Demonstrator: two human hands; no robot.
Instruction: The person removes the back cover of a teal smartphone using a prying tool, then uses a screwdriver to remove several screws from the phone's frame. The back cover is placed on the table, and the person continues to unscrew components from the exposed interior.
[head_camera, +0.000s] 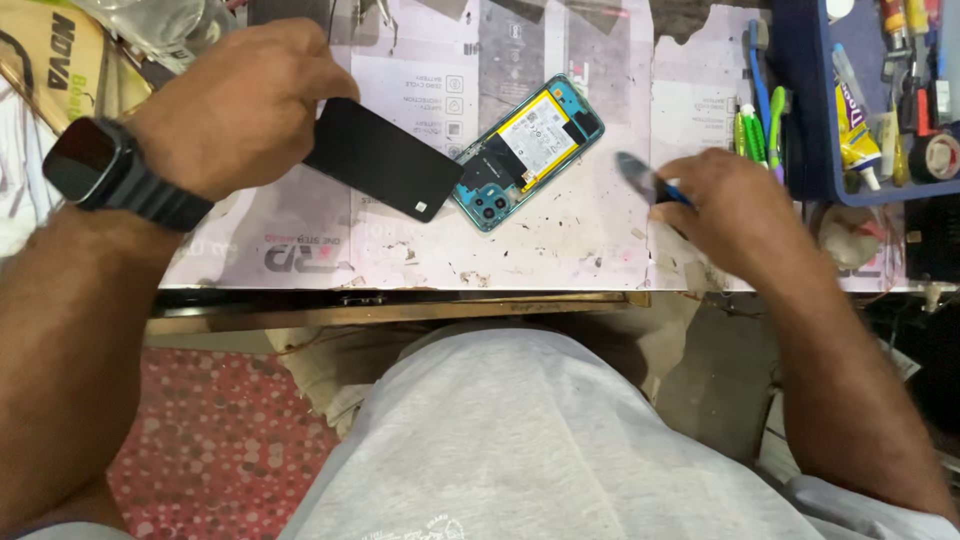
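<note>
Head view: 1 person at a workbench, 2 bare hands in frame, looking straight down.
Left hand (245, 100): far left, fingers closed on the far-left end of 1 black panel (385, 160); 1 dark smartwatch (95, 165) on the wrist.
Black panel: flat, dark, rectangular, lies on the bench, its right corner just beside the opened phone.
Opened phone (525, 150): 1, teal frame, back off, battery and camera cluster exposed, lying tilted at bench centre, between the 2 hands, touched by neither.
Right hand (725, 205): right of the phone, fingers curled shut on 1 blue-handled tool (645, 180); tool tip is blurred, points left toward the phone, apart from it.
Bench cover (560, 250): pale printed sheets, scuffed, scattered with small debris.
Blue tray (805, 120): 1, far right, holds glue tube, tape roll, several small tools; exact count cannot be told.
Green pens (760, 130): about 2, just left of the tray.
Near: grey shirt (530, 440), red patterned floor mat (215, 440).
</note>
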